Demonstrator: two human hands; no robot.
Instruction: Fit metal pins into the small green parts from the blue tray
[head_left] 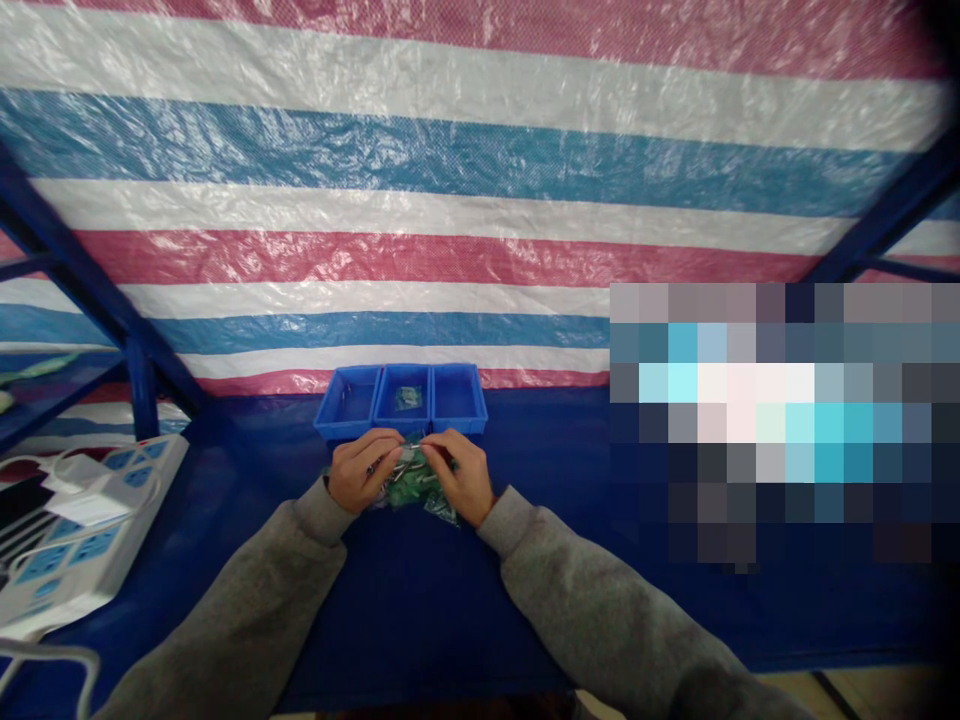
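My left hand (366, 470) and my right hand (460, 474) are close together at the near side of the blue bins, both with fingers pinched. A small, shiny, pale piece (410, 449) spans the gap between the fingertips; it is too small to name. Under and between the hands lies a loose pile of green, shiny plastic packets (406, 489) with some silvery thin pieces among them. Part of the pile is hidden by my fingers. One packet (441, 509) lies by my right wrist.
Three joined blue bins (403, 426) stand behind my hands; the middle one holds a small clear packet (409, 398). A white power strip with plugs and cables (105, 560) lies at left on the blue table (405, 620). Striped sheeting hangs behind; the right side is pixelated.
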